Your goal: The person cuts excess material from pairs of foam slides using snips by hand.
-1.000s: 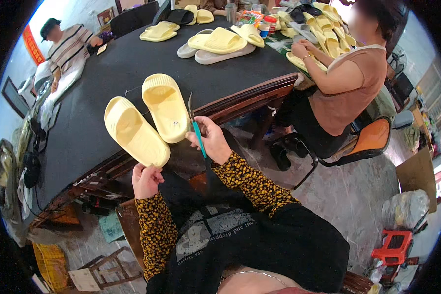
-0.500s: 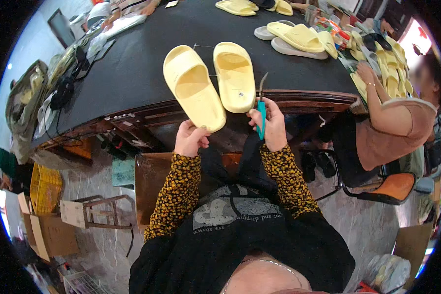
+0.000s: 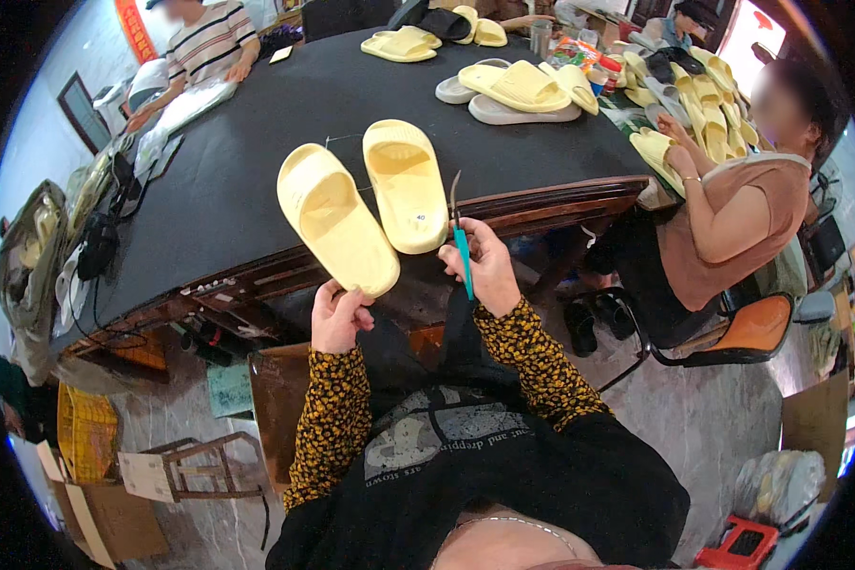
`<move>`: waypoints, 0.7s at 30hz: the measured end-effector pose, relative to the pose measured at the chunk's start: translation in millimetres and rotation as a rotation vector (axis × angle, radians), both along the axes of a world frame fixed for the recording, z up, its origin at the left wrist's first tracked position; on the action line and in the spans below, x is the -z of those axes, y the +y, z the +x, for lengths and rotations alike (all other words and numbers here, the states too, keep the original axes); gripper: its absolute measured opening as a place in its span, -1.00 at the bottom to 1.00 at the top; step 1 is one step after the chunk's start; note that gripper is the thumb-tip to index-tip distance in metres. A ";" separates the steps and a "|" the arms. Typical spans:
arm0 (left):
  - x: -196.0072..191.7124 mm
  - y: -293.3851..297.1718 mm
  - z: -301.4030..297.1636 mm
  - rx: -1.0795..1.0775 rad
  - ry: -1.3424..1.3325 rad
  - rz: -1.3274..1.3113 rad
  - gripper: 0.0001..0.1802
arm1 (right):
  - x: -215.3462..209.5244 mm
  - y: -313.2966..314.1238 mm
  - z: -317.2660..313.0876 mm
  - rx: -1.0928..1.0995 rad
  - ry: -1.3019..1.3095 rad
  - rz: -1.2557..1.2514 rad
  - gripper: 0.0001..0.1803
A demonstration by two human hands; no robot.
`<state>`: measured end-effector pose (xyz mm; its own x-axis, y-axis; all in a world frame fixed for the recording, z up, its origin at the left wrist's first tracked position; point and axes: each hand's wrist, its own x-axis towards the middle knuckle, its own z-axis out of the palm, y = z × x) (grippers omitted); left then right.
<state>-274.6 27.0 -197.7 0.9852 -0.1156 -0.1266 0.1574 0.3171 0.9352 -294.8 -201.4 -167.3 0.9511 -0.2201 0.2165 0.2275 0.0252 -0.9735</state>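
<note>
My left hand (image 3: 336,319) pinches the heel of one pale yellow slide slipper (image 3: 342,223), thumb on top. Beside it, a second yellow slipper (image 3: 406,185) points the same way, toes away from me, over the near edge of the table. A thin pale string shows by the toes of the pair. Closed around a teal-handled cutter (image 3: 463,261) is my right hand (image 3: 487,269); the cutter's thin, curved blade points up and away. That hand's fingertips are at the second slipper's heel, and whether they grip it is hard to make out.
More yellow and grey slippers (image 3: 518,90) lie on the dark table (image 3: 247,123), with a pair (image 3: 401,45) farther back. At right, a person (image 3: 731,209) handles slippers beside a heap of them (image 3: 708,104). Another person (image 3: 209,43) works at far left. A stool (image 3: 195,465) stands at lower left.
The view has tilted up, showing more of the far table and the people. Both slippers and my hands now sit lower and farther left in the picture; the grips look the same.
</note>
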 end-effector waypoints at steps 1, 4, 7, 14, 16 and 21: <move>-5.6 -1.4 -1.7 -0.008 0.008 0.025 -0.60 | -1.5 0.1 -1.2 -0.015 -0.021 0.022 -0.54; -1.6 -0.1 -0.3 -0.008 -0.051 -0.019 -0.60 | -9.2 0.0 -6.6 -0.036 -0.008 0.025 -0.53; -0.5 2.8 0.6 -0.032 -0.081 -0.035 -0.57 | -7.6 -1.3 -7.3 -0.060 -0.023 0.013 -0.54; -6.5 2.9 0.9 -0.120 -0.147 0.014 -0.55 | -14.1 -5.4 -17.1 -0.119 -0.036 0.040 -0.51; -5.9 4.9 1.5 -0.117 -0.149 0.042 -0.55 | -13.3 -5.8 -18.3 -0.134 -0.037 0.054 -0.51; -10.6 3.3 2.4 -0.193 -0.268 0.123 -0.53 | -13.8 -9.5 -18.3 -0.170 -0.114 -0.011 -0.55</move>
<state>-272.2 30.3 -187.0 0.9875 0.0764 0.1376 -0.1504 0.1999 0.9682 -313.1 -210.9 -153.5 0.9437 -0.0560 0.3260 0.3292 0.0624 -0.9422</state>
